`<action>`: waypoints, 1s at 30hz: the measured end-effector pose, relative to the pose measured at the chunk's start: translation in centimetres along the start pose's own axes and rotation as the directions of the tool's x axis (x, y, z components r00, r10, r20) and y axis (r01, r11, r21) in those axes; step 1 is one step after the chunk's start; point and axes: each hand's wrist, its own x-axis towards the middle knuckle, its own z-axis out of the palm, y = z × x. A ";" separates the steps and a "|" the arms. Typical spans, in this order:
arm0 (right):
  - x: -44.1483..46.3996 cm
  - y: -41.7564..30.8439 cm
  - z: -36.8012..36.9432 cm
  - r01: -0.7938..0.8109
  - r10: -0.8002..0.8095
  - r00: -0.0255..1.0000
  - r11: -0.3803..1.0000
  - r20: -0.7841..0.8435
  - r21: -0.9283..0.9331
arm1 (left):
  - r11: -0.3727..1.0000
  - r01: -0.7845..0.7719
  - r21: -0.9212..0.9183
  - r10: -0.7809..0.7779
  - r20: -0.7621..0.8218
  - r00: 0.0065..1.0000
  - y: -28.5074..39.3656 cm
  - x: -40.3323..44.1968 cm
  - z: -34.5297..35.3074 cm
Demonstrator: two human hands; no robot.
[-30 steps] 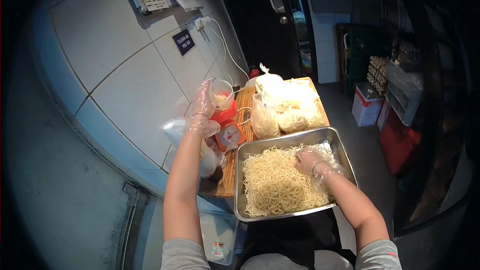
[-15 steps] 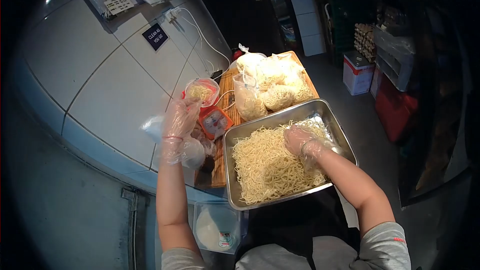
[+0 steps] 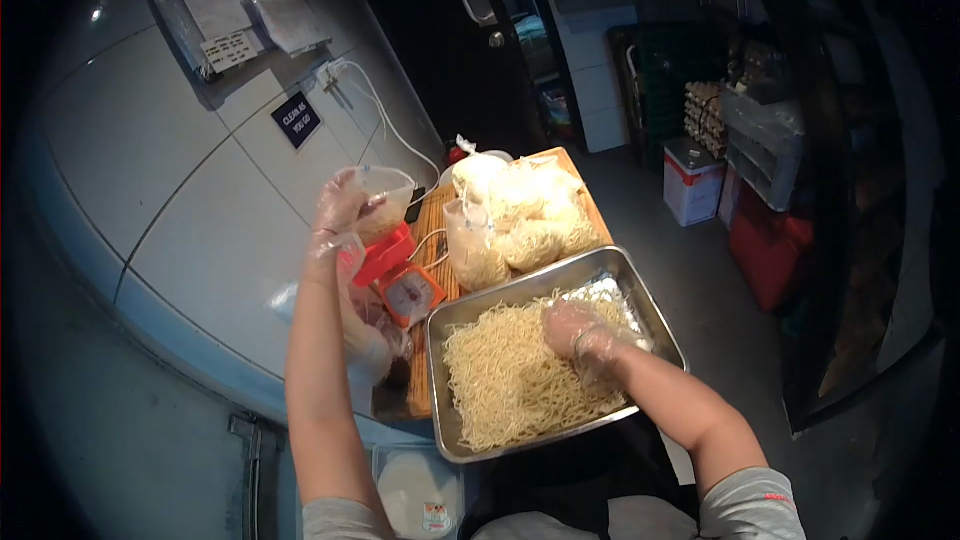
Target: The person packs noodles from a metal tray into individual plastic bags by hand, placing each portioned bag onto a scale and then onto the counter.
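Note:
My left hand [image 3: 340, 202], in a clear plastic glove, grips the rim of a clear plastic bowl [image 3: 392, 186]. The bowl is tilted above an orange-red kitchen scale [image 3: 410, 294], and some noodles show inside it. My right hand [image 3: 572, 330], gloved too, is down in yellow noodles [image 3: 510, 380], its fingers curled and partly hidden among them. The noodles spread across a deep steel tray [image 3: 438, 420], whose bare metal bottom shows at the far right corner. Plastic bags of noodles [image 3: 530, 200] are piled just beyond the tray.
A wooden board [image 3: 425, 380] lies under the scale, bags and tray. Crumpled clear plastic [image 3: 380, 325] is left of the scale. A lidded tub [image 3: 415, 490] stands below the tray. White cables [image 3: 375, 90] hang along the tiled wall. A tin [image 3: 692, 185] and egg trays [image 3: 706, 118] stand farther right.
My left hand has taken hold of the bowl, raising and tilting it from the scale. My right hand stays in the noodles. The whole view has shifted slightly.

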 end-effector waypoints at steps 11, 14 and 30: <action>0.4 1.2 1.9 0.113 -0.115 0.991 0.993 -0.073 -0.034 | 0.959 0.172 -0.226 -0.109 0.265 0.958 5.1 3.6 9.0; 0.5 1.2 2.5 0.110 -0.116 0.989 0.992 -0.087 -0.068 | 0.999 0.005 0.045 -0.022 0.398 0.917 -3.3 5.9 14.1; 2.1 3.0 4.4 0.130 -0.127 0.991 0.990 0.054 -0.061 | 0.559 -0.511 0.653 0.255 0.450 0.856 -12.7 2.2 19.0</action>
